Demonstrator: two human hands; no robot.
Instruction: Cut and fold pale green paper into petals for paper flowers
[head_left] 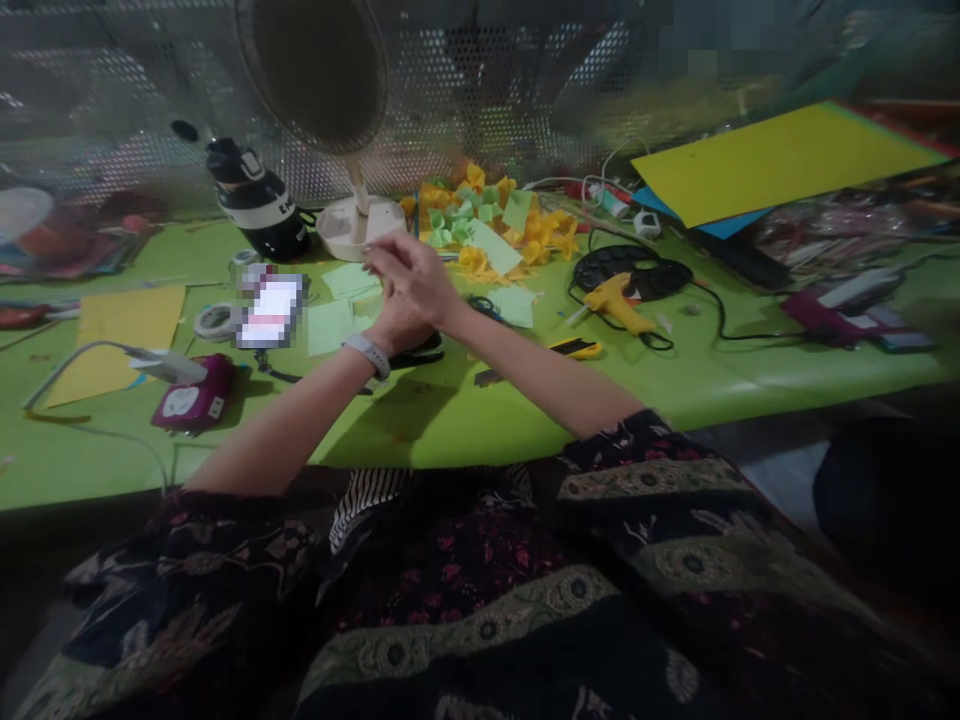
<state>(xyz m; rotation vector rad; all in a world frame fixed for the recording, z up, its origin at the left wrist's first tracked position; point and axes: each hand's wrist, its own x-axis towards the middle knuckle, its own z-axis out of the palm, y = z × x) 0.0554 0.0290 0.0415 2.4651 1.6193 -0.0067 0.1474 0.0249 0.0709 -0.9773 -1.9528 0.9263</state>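
My right hand [426,278] lies across my left hand [401,312] above the middle of the table, its fingers bent over it. The fingers of my left hand are mostly hidden under the right, and a pale band circles that wrist. Neither hand shows any tool or paper in it. Light green paper pieces [330,329] lie beside and beyond the hands. Past them is a pile of folded orange and green paper flowers [474,215]. A dark object [429,352], partly covered, sits under my hands. To the right lies a yellow-handled cutter [577,348].
A yellow glue gun [621,303] rests by a coiled black cable [645,270]. At left are a phone [268,312], tape roll [214,321], purple plug adapter [196,394] and black bottle [259,205]. A fan [360,222] stands behind; yellow sheets [787,165] lie at right.
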